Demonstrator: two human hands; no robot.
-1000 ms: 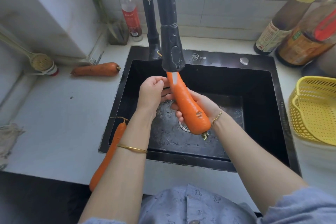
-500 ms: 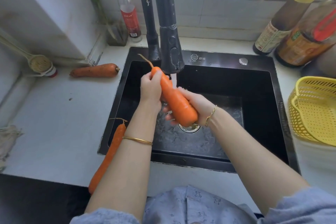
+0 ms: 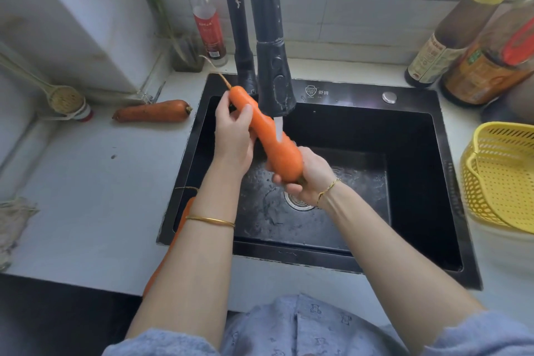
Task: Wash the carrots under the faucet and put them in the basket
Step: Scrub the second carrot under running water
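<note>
1. Step in hand: washing. The held carrot is under the faucet, above the black sink. The water stream hits its middle.
2. Hands: the left hand wraps the thin, rooty upper part with the thumb laid over the top. The right hand cups and grips the thick end from below. Both are closed round the same carrot.
3. Pose: the held carrot runs diagonally, with the thin tip up-left near the faucet neck and the thick end down-right over the drain.
4. Look: bright orange, wet and glossy, fat and slightly lumpy, with a thin root tail at the tip. No dirt shows on the side facing the camera. I can't see the underside.
5. Still to wash, judging by where they lie: a duller carrot on the desk to the left of the sink, and a third carrot at the sink's left edge, mostly hidden by the left forearm.
6. The yellow basket sits on the desk to the right of the sink, well apart from the hands. No carrots show in the part of it in view.
7. Next move, likely: turn the carrot to rinse the far side, then carry it right with one hand and drop it in the basket. A wet carrot is slippery, so it needs a firm grip.
</note>
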